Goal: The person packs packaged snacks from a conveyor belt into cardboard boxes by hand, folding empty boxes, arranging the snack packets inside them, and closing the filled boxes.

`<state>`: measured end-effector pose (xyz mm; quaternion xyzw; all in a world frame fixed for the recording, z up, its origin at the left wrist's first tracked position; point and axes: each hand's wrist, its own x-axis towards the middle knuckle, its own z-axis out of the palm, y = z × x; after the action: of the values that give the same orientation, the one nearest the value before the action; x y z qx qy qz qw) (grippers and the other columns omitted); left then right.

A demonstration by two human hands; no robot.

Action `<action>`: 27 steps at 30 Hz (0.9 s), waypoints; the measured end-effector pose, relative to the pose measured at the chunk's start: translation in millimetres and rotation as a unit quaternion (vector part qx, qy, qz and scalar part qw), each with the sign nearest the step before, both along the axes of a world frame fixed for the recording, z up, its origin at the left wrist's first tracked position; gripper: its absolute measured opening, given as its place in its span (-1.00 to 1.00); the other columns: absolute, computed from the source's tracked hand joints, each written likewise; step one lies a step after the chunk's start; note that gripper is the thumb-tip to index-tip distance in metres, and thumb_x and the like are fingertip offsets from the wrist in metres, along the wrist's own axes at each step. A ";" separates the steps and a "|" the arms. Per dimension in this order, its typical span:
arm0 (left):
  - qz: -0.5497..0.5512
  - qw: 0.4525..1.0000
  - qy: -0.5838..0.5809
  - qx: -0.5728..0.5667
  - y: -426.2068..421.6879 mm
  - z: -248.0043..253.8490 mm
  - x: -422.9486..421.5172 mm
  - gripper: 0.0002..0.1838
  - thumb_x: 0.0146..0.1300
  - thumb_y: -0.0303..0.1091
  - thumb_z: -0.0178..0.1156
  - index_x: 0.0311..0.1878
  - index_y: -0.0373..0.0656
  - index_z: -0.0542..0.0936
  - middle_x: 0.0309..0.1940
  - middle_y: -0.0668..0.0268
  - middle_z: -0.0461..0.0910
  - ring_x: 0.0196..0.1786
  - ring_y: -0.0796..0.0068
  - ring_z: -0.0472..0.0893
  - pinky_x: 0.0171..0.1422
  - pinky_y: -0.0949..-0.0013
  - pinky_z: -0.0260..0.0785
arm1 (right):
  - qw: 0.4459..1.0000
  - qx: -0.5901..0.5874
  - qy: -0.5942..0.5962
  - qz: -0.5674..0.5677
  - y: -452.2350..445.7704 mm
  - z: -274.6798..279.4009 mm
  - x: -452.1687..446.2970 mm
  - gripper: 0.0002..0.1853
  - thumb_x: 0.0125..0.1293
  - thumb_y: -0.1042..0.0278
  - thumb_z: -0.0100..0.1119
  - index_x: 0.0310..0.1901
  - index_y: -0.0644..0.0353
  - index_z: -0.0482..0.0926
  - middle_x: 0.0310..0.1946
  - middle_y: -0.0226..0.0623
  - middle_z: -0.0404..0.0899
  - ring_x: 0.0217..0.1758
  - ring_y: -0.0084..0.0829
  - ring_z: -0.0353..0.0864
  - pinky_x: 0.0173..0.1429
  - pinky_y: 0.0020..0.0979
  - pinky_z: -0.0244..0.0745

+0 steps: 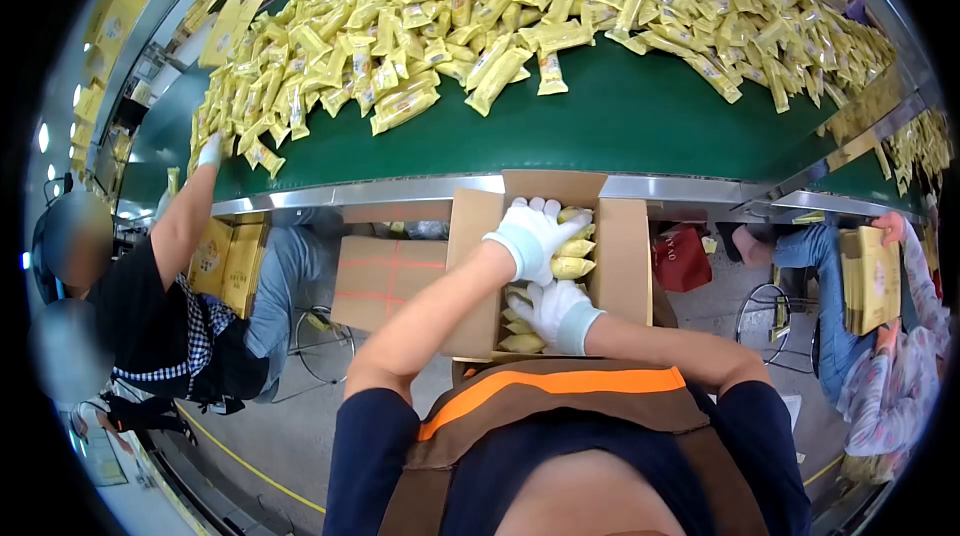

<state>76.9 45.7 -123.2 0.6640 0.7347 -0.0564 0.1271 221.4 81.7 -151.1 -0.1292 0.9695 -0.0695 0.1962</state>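
Observation:
Both my hands wear white gloves and are inside an open cardboard box (622, 256) in front of me. My left hand (530, 236) lies spread over yellow packets at the box's far side, fingers apart. Nearer to me, my right hand (555, 312) rests on the packets, its fingertips pointing left and partly hidden among them. Yellow packets (573, 267) show in a column between the hands and along the right side. More packets (522, 342) lie at the near left of the box.
Beyond the box a green conveyor (640, 126) carries a large heap of yellow packets (440, 26). A closed carton (390, 281) sits left of the box. Co-workers are at both sides; one at left reaches onto the conveyor. A red bag (682, 258) and stools stand below.

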 end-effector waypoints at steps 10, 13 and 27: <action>0.016 0.985 0.146 -0.095 10.8 -54.9 29.6 -0.12 0.19 -0.12 0.22 0.59 0.20 0.10 0.27 0.06 0.40 0.21 0.11 0.43 0.15 -0.02 0.30 | 0.981 -0.057 -0.177 0.055 45.2 44.3 -8.6 -0.57 0.38 0.07 0.02 0.22 -0.07 0.53 0.23 -0.11 0.50 0.35 -0.15 0.43 0.28 -0.08 0.40; 0.026 0.992 0.119 0.042 2.3 -52.9 40.3 -0.55 0.28 -0.25 0.09 0.27 0.16 0.54 0.28 0.08 0.42 0.30 -0.03 0.44 0.12 -0.16 0.40 | 0.998 -0.052 0.022 0.003 18.8 -107.3 -7.7 -0.58 0.43 0.12 -0.02 0.25 -0.02 0.55 0.23 -0.11 0.57 0.20 -0.08 0.60 0.26 -0.13 0.47; 0.416 0.795 -0.006 0.441 -72.4 -18.2 -266.2 -0.14 0.28 -0.02 0.28 0.57 -0.06 0.14 0.47 -0.28 0.08 0.50 -0.13 0.18 0.52 0.03 0.10 | 0.949 -0.146 0.255 -0.116 204.2 86.6 -304.1 -0.64 0.26 0.27 0.06 0.03 0.20 0.64 -0.01 -0.04 0.66 0.06 -0.05 0.63 0.15 -0.15 0.52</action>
<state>-189.3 -26.7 -141.4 0.2789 0.8847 0.3355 -0.1639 -82.7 285.8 -64.5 -0.0567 0.9746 -0.1976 -0.0885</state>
